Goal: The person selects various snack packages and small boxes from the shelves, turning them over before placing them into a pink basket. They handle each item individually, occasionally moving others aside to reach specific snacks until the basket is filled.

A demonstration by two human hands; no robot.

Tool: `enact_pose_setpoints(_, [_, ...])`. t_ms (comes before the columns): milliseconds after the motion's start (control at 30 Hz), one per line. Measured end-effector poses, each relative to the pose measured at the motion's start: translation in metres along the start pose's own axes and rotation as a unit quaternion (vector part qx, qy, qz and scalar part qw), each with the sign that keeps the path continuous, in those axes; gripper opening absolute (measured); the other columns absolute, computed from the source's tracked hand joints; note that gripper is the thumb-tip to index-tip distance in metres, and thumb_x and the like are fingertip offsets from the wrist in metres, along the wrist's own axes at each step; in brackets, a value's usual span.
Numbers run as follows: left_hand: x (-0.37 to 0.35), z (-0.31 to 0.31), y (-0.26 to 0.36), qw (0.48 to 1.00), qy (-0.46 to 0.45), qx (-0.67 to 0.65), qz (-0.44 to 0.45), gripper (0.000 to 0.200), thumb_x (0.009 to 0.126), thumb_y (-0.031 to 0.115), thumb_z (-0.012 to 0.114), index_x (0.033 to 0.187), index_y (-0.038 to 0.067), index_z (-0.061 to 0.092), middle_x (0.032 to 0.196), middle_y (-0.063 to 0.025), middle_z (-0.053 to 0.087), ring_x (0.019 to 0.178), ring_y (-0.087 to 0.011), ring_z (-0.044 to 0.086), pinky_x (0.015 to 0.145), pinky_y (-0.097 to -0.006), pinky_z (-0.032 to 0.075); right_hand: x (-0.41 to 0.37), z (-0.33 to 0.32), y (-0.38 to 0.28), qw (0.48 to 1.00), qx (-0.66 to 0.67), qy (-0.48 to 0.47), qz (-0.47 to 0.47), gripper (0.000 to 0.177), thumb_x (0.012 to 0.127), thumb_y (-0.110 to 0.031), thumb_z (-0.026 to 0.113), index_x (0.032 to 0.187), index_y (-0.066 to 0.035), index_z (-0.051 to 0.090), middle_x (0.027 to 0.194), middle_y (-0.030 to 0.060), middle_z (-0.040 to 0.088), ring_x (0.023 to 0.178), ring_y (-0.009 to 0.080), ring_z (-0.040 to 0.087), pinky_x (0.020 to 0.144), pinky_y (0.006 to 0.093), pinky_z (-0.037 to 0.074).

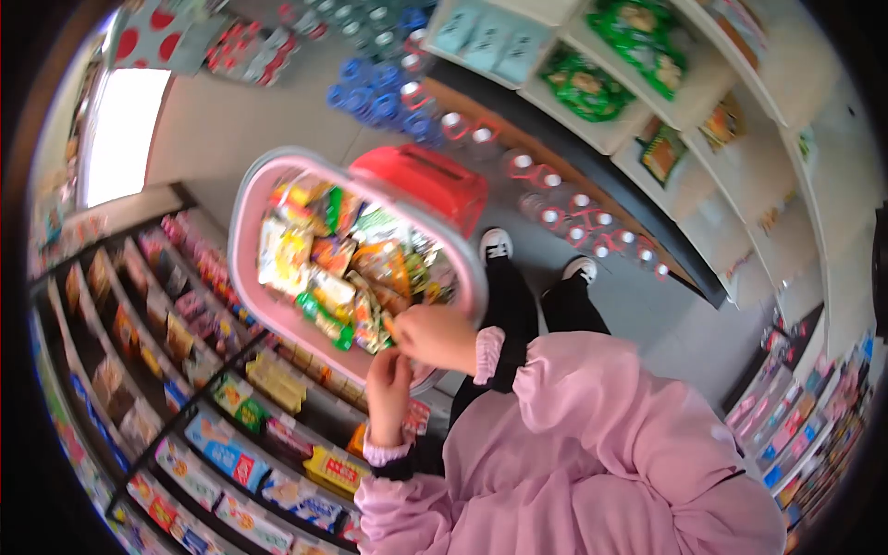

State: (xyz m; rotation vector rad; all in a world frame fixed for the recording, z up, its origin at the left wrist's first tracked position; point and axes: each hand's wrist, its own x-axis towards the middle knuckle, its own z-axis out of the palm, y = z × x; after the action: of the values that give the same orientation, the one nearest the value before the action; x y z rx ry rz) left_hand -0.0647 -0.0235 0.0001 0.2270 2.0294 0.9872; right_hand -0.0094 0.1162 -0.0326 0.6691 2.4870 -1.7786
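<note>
A pink tub with a grey rim (pixel 242 240) holds many colourful snack packets, among them a green packet (pixel 324 321) and an orange packet (pixel 381 266). My right hand (pixel 435 338) reaches across from the right to the tub's near end, its fingers curled together beside the packets. Just below it is my left hand (pixel 388 393), also closed, with its fingertips close to the right hand's. A small orange bit shows at the right fingertips; what either hand grips is too small to make out.
A red container (pixel 421 185) stands behind the tub. Shelves of packaged snacks (pixel 227 444) are at the lower left. Bottles (pixel 555 217) line the floor beside white shelving (pixel 703 185) at the right. My shoes (pixel 497 243) are beyond the tub's right side.
</note>
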Motion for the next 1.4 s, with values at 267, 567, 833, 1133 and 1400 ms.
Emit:
enact_pose_setpoints(267, [-0.009,0.062,0.074,0.97,-0.098,-0.222,0.005,0.041,0.093,0.032,0.033,0.101,-0.004,0.049,0.079,-0.0123,0.059,0.066,-0.0164,0.056,0.062,-0.0267,0.045,-0.048,-0.118,-0.004,0.939,0.314,0.134,-0.031,0.013,0.076,-0.006,0.054,0.072,0.002,0.045,0.06,0.0086,0.045,0.053,0.0107,0.039,0.049,0.0293,0.035])
enact_pose_setpoints(567, [0.009,0.199,0.158,0.902,-0.246,-0.344,0.094,0.027,0.088,0.007,0.044,0.114,-0.001,0.043,0.112,-0.0091,0.05,0.101,-0.0168,0.05,0.088,-0.032,0.041,-0.163,-0.186,0.063,0.815,0.516,0.264,-0.004,0.023,0.083,-0.011,0.055,0.103,0.0,0.051,0.091,0.0032,0.058,0.082,0.0085,0.056,0.07,0.0232,0.047])
enact_pose_setpoints(833, [0.04,0.348,0.197,0.873,-0.45,-0.125,0.138,0.029,0.087,0.007,0.044,0.114,-0.003,0.042,0.106,-0.0089,0.053,0.095,-0.016,0.054,0.076,-0.0281,0.047,-0.246,-0.255,0.131,0.761,0.443,0.469,0.07,0.024,0.084,-0.012,0.053,0.105,0.002,0.05,0.079,0.0044,0.061,0.066,0.0083,0.055,0.059,0.02,0.044])
enact_pose_setpoints(1133, [0.078,0.474,0.225,0.909,-0.374,-0.081,0.163,0.024,0.072,0.004,0.058,0.093,-0.007,0.053,0.08,-0.0146,0.06,0.061,-0.02,0.061,0.046,-0.028,0.051,-0.223,-0.333,0.197,0.681,0.471,0.556,0.08,0.019,0.083,-0.01,0.051,0.1,-0.002,0.051,0.079,0.0048,0.059,0.058,0.0077,0.052,0.045,0.0183,0.038])
enact_pose_setpoints(1400, [0.14,0.552,0.262,0.735,-0.222,0.281,0.576,0.041,0.061,0.023,0.069,0.098,0.006,0.06,0.093,-0.0106,0.062,0.087,-0.0249,0.06,0.075,-0.0343,0.048,-0.212,-0.38,0.227,0.738,0.484,0.469,0.029,0.02,0.082,-0.007,0.052,0.102,-0.002,0.051,0.096,0.0083,0.057,0.088,0.0177,0.057,0.072,0.0254,0.045])
